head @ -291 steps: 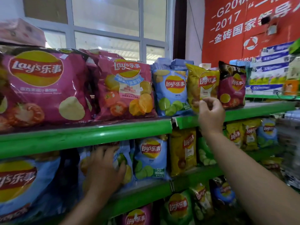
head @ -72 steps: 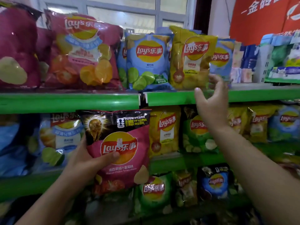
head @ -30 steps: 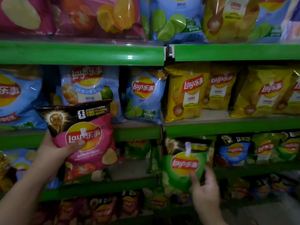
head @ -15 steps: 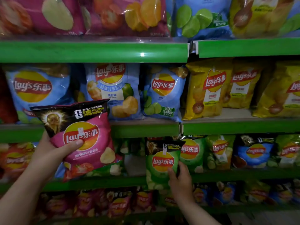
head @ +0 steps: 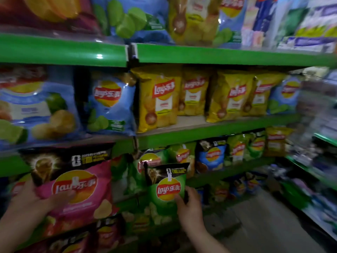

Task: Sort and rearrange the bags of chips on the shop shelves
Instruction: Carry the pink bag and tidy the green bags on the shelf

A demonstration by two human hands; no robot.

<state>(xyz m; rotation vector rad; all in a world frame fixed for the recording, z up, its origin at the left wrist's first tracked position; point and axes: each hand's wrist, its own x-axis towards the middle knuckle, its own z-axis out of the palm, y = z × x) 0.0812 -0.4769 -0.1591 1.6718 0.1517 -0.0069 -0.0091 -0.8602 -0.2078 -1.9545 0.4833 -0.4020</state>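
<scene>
Holding a pink bag of chips (head: 76, 187) in front of the low shelves, the left hand (head: 34, 201) grips it by its left side, with the thumb pressed flat on the front just under the round red and yellow logo. That bag has a black strip across its top and stands upright. The right hand (head: 189, 207) is wrapped around the lower right edge of a small green bag of chips (head: 166, 190), which also has a black top and stands upright in front of the third shelf down. The two hands are well apart, each one closed on its own bag. Behind the green bag, more green bags (head: 155, 159) sit on that shelf, and beside them to the right is a blue bag with a black top (head: 211, 154). One shelf higher, blue bags (head: 109, 105) stand on the left and yellow bags (head: 158, 99) stand in a row on the right, just beside each other. The top green shelf (head: 218, 55) holds big bags, a blue one (head: 131, 17) next to a yellow one (head: 193, 17). The far right side is too blurry to tell what is there. A grey floor (head: 264, 221) shows at the bottom right.
</scene>
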